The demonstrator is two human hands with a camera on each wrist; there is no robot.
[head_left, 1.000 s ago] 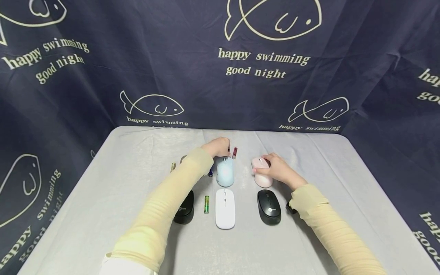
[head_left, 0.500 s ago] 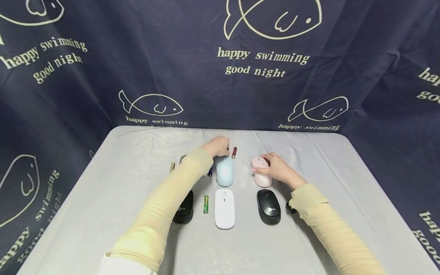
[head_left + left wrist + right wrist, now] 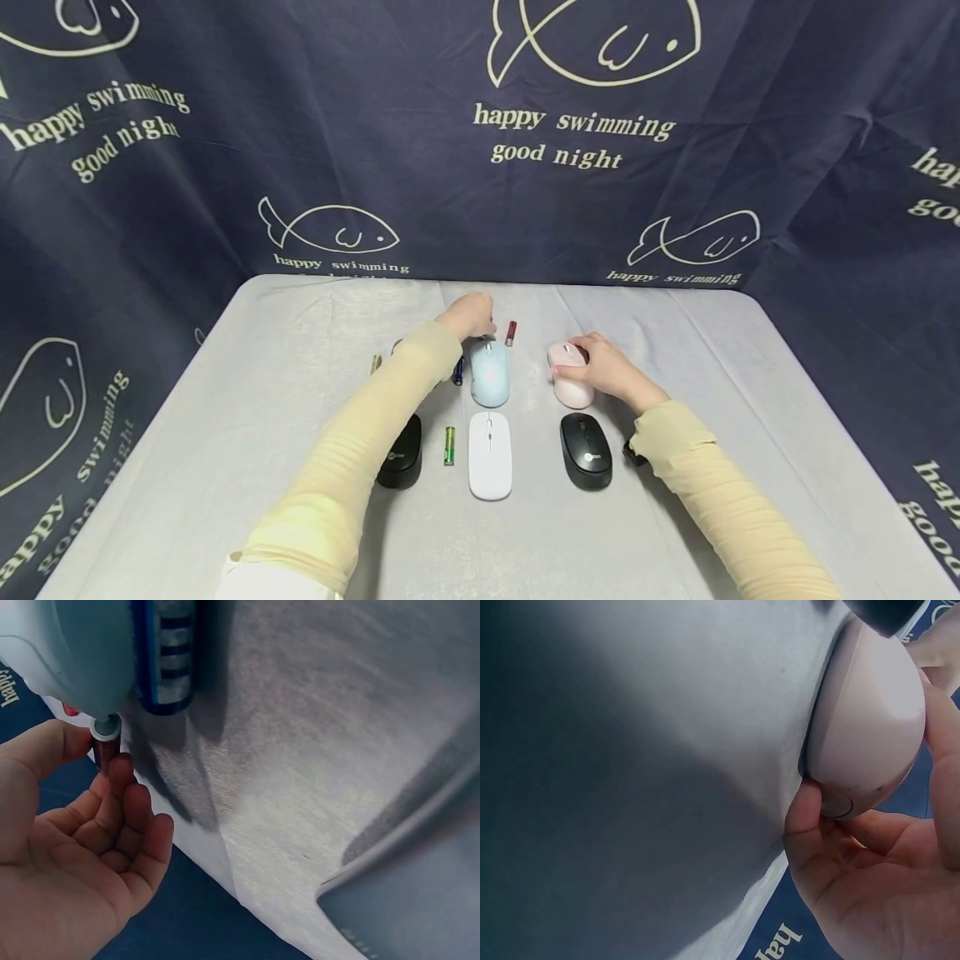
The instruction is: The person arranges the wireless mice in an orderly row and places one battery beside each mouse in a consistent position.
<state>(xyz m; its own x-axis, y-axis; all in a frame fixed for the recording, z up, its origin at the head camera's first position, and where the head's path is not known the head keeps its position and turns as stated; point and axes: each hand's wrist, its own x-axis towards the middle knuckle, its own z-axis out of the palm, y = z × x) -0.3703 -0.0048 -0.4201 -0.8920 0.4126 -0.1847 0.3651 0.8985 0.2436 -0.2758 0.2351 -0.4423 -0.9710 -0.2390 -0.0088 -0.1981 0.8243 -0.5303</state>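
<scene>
Between thumb and fingers, my left hand (image 3: 472,315) pinches a small dark red battery (image 3: 108,754), seen in the left wrist view. That hand is at the far end of a light blue computer mouse (image 3: 491,377); whether the battery touches the mouse is unclear. A blue battery (image 3: 458,372) lies left of this mouse, and a second red battery (image 3: 511,333) lies behind it to the right. My right hand (image 3: 617,375) grips a pink computer mouse (image 3: 573,393) on the table, its thumb and fingers around the sides.
Nearer on the table (image 3: 480,550) are a white mouse (image 3: 491,458), a black mouse (image 3: 587,450) and another black mouse (image 3: 403,454), partly behind the left sleeve. A green battery (image 3: 449,446) lies beside the white mouse. A gold battery (image 3: 377,362) shows past the left forearm.
My left hand has shifted slightly back and to the left, showing more of the blue battery. The right hand keeps its hold on the pink mouse.
</scene>
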